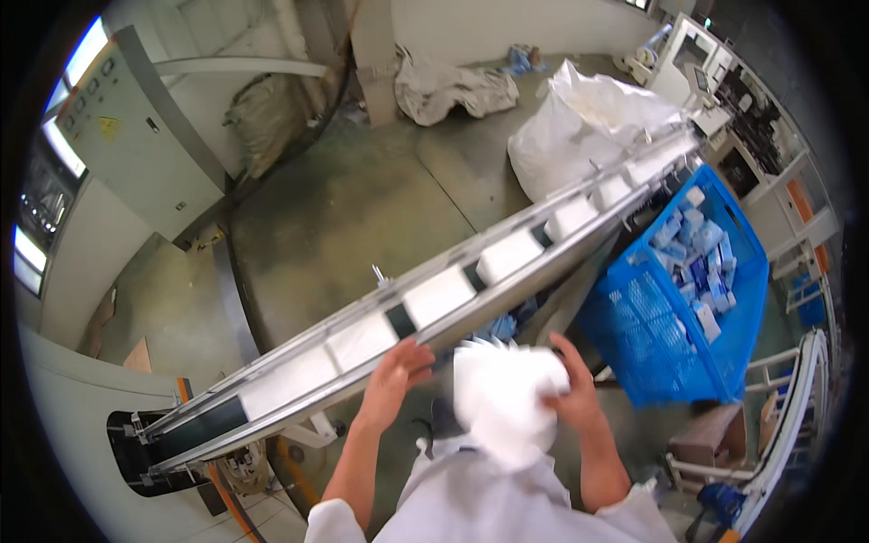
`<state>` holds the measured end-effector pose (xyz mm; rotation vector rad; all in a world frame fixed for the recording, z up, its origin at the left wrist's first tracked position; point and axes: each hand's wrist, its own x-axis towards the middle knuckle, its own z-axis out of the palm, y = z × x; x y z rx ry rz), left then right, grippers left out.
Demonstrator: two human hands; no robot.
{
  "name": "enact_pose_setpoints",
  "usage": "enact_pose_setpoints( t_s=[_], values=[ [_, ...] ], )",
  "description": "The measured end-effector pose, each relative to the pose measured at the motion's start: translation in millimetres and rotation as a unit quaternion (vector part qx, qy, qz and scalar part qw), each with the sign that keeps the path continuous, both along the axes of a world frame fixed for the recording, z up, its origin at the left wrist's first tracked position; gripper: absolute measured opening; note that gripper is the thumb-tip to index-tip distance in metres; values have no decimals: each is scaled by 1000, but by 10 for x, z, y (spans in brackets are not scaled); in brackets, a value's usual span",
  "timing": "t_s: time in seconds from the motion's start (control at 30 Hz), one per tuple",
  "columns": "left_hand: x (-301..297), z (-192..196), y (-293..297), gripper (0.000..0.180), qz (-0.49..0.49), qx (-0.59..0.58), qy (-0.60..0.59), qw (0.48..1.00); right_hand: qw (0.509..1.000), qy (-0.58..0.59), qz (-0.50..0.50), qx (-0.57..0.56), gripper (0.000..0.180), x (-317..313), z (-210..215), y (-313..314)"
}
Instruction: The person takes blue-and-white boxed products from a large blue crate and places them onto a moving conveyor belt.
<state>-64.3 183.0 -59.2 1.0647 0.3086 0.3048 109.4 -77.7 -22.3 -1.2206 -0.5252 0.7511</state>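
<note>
- Hands differ in what they do: the right hand [575, 395] pinches a white bundle [501, 389] by its right edge, while the left hand [391, 385] is spread with bent fingers and holds nothing.
- Bundle: toward 5 o'clock from the middle of the view, in front of the body; it is blurred, with several thin edges fanned out along its top. Whether it is paper or cloth, I cannot tell.
- Left hand: between 6 and 7 o'clock, a little apart from the bundle and close to the conveyor's near rail. I cannot tell whether its fingertips touch the rail.
- Conveyor [201, 440]: slants from 8 o'clock up to 2 o'clock, with a dark belt between metal rails.
- White packs [441, 300]: lie in a row along the belt, dark gaps showing between several of them.
- Blue crate [634, 303]: at 3 o'clock, mesh-walled, with many small blue and white boxes [703, 237] jumbled inside.
- White sack [566, 136]: between 1 and 2 o'clock, beyond the conveyor, its mouth open.
- Machine [747, 163]: at 2 o'clock, near the conveyor's far end.
- Grey cloth [444, 86]: on the floor at 12 o'clock, crumpled.
- Cabinet [140, 145]: at 10 o'clock, pale, with a yellow label.
- Brown box [709, 441]: at 4 o'clock, below the crate.
</note>
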Motion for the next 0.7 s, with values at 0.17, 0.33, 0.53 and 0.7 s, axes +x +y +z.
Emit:
enact_pose_setpoints(
  t_s=[0.17, 0.33, 0.53, 0.7],
  values=[
    [72, -107, 117, 50, 75, 26, 49, 996, 990, -38, 131, 38, 103, -249, 289, 447],
    [-191, 3, 294, 73, 49, -226, 89, 969, 990, 37, 129, -54, 101, -141, -165, 1233],
    [-641, 34, 1121, 52, 25, 66, 218, 973, 963, -11, 233, -134, 96, -105, -375, 2308],
    [-340, -562, 1628, 37, 55, -51, 219, 973, 985, -75, 109, -110, 85, 271, -573, 2256]
  ],
)
